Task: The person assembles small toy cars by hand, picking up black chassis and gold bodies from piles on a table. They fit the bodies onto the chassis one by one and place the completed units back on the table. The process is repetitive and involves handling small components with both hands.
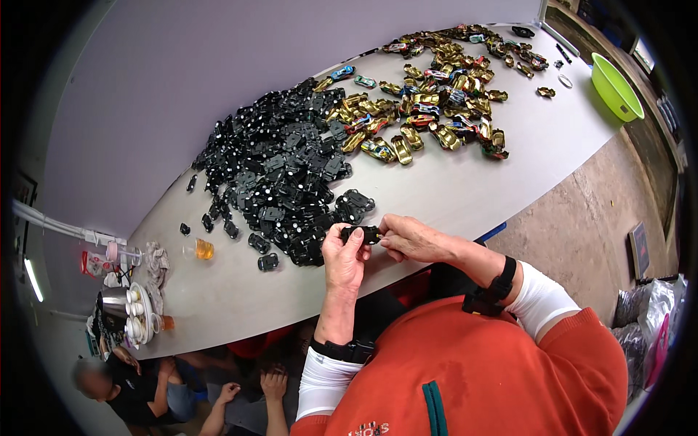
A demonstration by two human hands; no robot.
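Observation:
Near the front edge of the table, my left hand grips a black toy car chassis between thumb and fingers. My right hand meets its right end with fingers pinched together. Whatever those fingers pinch is too small and too covered to make out. Just beyond both hands spreads a big heap of black toy car chassis, some showing white wheels. Farther to the right lie many shiny gold and coloured toy car bodies, loosely scattered.
A lime green basin stands at the table's far right. On the left are a cup of amber drink, a crumpled cloth and a tray with white cups. Other people sit at the lower left. A purple wall borders the far side.

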